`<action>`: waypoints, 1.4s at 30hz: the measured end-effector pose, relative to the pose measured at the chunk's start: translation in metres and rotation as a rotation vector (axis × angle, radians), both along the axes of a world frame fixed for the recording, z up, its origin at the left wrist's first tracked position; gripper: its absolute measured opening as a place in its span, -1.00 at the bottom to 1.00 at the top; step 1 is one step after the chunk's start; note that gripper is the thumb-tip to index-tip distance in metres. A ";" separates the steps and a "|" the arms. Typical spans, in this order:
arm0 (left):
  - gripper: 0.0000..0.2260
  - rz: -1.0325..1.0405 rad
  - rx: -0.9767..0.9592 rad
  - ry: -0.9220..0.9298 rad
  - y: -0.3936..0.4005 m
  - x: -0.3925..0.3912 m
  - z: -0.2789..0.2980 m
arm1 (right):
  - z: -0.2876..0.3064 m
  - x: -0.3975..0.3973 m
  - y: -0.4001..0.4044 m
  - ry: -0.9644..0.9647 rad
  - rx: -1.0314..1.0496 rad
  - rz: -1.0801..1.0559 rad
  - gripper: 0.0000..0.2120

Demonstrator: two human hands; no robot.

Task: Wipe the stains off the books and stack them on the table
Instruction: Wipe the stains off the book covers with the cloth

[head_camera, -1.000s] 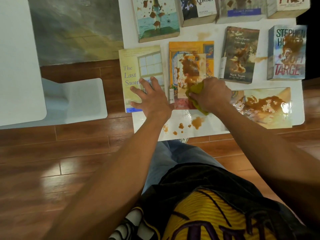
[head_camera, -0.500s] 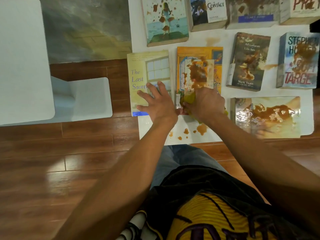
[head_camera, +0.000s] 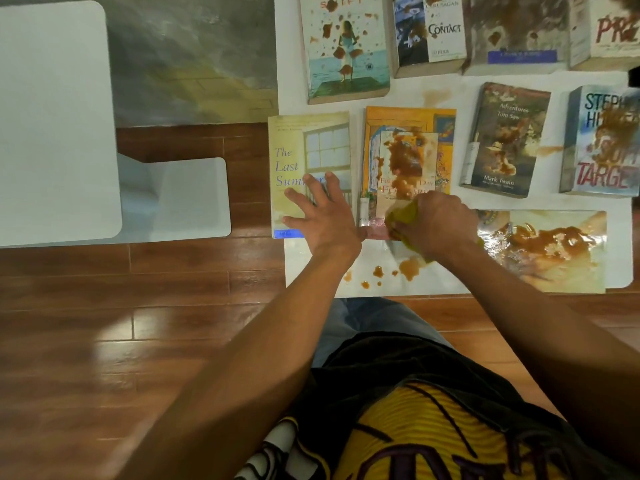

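Observation:
Several stained books lie on a white table (head_camera: 460,90). My right hand (head_camera: 438,221) grips a yellow-green cloth (head_camera: 403,216) and presses it on the near edge of an orange book (head_camera: 408,133) that has a big brown stain in its middle. My left hand (head_camera: 320,216) lies flat with spread fingers on the clean pale-yellow book "The Last Summer" (head_camera: 304,147) just left of it. A glossy book (head_camera: 547,247) thick with brown sauce lies to the right of my right hand.
Brown drops (head_camera: 388,271) spot the table's near edge. Farther back lie the Mark Twain book (head_camera: 505,136), the "Soft Target" book (head_camera: 604,143), "Contact" (head_camera: 429,32) and a sea-cover book (head_camera: 346,46). A second white table (head_camera: 52,116) stands left over wooden floor.
My right hand slid the cloth from the book's left lower edge toward the right. My left hand stayed flat on the yellow book. The camera shifted a little.

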State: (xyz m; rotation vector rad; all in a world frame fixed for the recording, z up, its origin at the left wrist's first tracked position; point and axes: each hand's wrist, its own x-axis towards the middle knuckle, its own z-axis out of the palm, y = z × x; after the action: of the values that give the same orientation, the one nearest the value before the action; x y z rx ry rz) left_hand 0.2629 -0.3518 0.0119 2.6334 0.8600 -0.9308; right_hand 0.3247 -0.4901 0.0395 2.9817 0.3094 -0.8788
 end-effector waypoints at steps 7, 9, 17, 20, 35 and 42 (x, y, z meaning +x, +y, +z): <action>0.09 0.000 0.014 0.004 -0.002 0.000 -0.001 | -0.002 -0.001 0.008 -0.018 0.020 -0.076 -0.59; 0.10 -0.001 0.003 0.014 -0.003 0.001 0.001 | -0.004 -0.009 0.011 0.007 0.042 -0.056 -0.63; 0.08 0.012 -0.007 0.026 0.000 0.001 -0.001 | 0.006 0.027 -0.003 -0.047 0.018 -0.186 -0.54; 0.09 0.004 0.001 0.032 -0.002 -0.001 -0.002 | 0.001 0.002 0.001 -0.031 -0.006 -0.096 -0.55; 0.09 -0.001 -0.012 0.031 -0.003 0.004 0.000 | 0.001 0.051 -0.018 -0.080 -0.046 -0.100 -0.45; 0.09 -0.006 -0.005 0.041 -0.003 0.003 -0.002 | -0.002 0.041 -0.017 -0.045 -0.040 -0.058 -0.48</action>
State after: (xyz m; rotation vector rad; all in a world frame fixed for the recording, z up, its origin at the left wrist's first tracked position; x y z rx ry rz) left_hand 0.2657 -0.3550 0.0103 2.6223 0.8587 -0.9898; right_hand 0.3662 -0.5067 0.0380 2.9828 0.2024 -0.8106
